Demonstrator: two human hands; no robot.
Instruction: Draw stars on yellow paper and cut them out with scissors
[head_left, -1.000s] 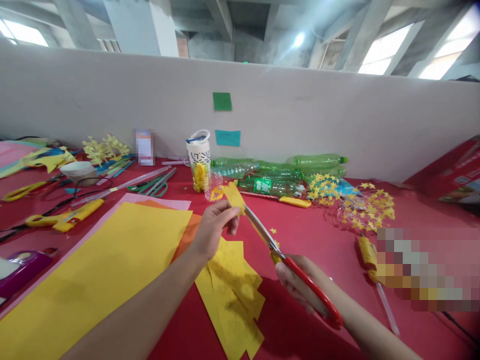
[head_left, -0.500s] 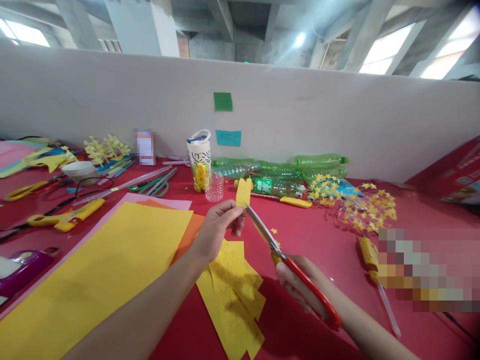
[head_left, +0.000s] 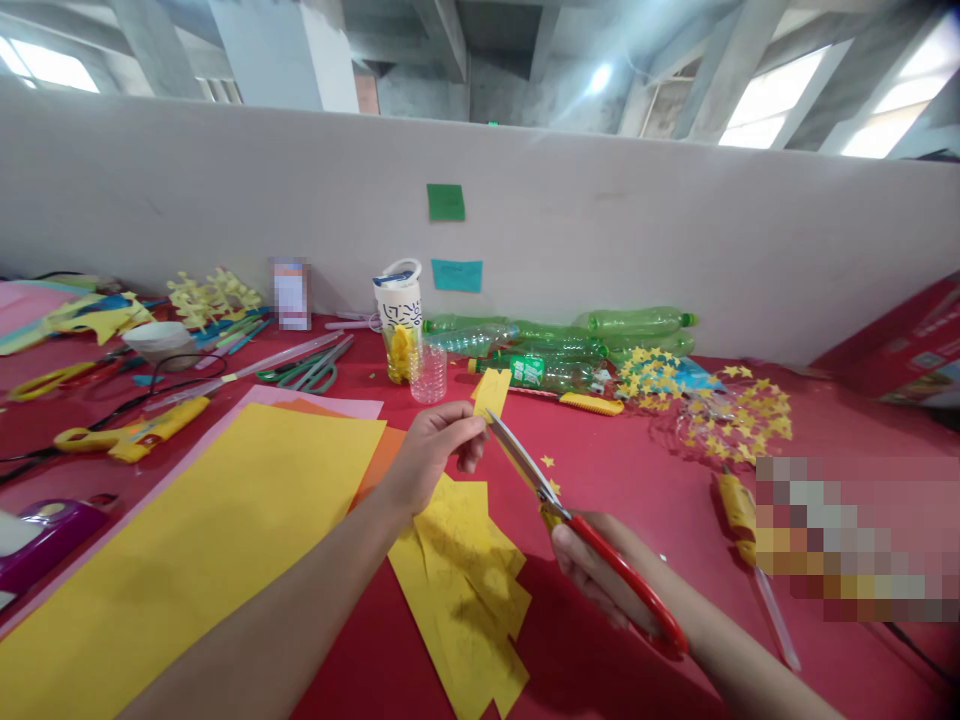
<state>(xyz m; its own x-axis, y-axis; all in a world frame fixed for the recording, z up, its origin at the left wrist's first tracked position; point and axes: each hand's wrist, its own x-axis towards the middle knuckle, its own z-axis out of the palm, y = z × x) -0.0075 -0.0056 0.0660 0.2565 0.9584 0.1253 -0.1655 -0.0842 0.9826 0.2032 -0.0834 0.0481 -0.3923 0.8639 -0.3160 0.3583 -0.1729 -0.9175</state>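
Observation:
Between thumb and fingers, my left hand (head_left: pixel 442 445) pinches a small piece of yellow paper (head_left: pixel 493 390), held up above the table. My right hand (head_left: pixel 600 565) is wrapped round the red handles of a pair of scissors (head_left: pixel 525 465). The blades point up and left, their tips at the paper's lower edge beside my left thumb. Small yellow paper stars (head_left: pixel 549 462) lie on the table just past the blades. Below my hands is a spread of cut yellow paper pieces (head_left: pixel 472 590) with faint drawn lines.
Large yellow sheets (head_left: pixel 225 520) lie at left, near a yellow glue gun (head_left: pixel 150 430). Green plastic bottles (head_left: pixel 555 370) line the back, beside a white patterned cup (head_left: pixel 397 310). Star-covered decorations (head_left: pixel 739 410) and another glue gun (head_left: pixel 739 510) are on the right.
The yellow paper piece has tilted to the right in my left hand's fingers. Both hands and the scissors stay almost where they were.

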